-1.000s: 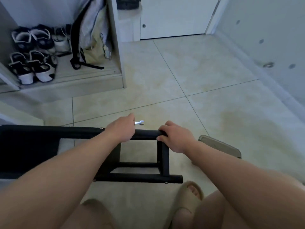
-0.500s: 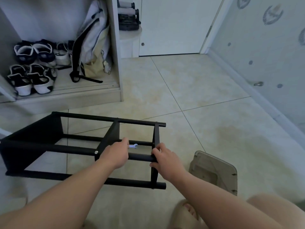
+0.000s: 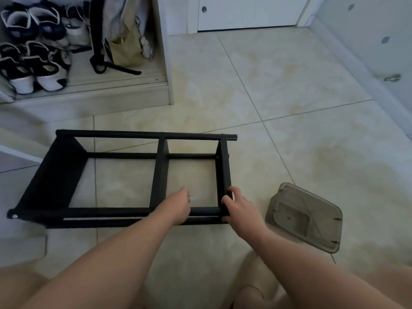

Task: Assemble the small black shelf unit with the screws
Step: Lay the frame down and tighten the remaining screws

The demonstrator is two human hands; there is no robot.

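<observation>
Black shelf (image 3: 145, 135) lies on the tiled floor (image 3: 289, 85), centre-left. Left hand (image 3: 176, 207) curls over its near rail, a small wrench (image 3: 192, 199) poking from the fingers. Right hand (image 3: 242, 210) grasps the near-right corner post. Grey tray (image 3: 305, 217) sits just right.

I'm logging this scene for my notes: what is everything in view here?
shelf frame: one, black, lying on the floor, centre.
small silver tool: one, only its tip shows, at the left hand.
plastic lid: one, translucent grey, on the floor right of the frame.
shoes: several, black and white, top left.
bag: one, grey and beige with black straps, right of the shoes.
door: one, white, top.
door stop: one, metal, low on the right wall.
left hand: at the near bar, holds the tool.
right hand: grips the frame's right end.
</observation>
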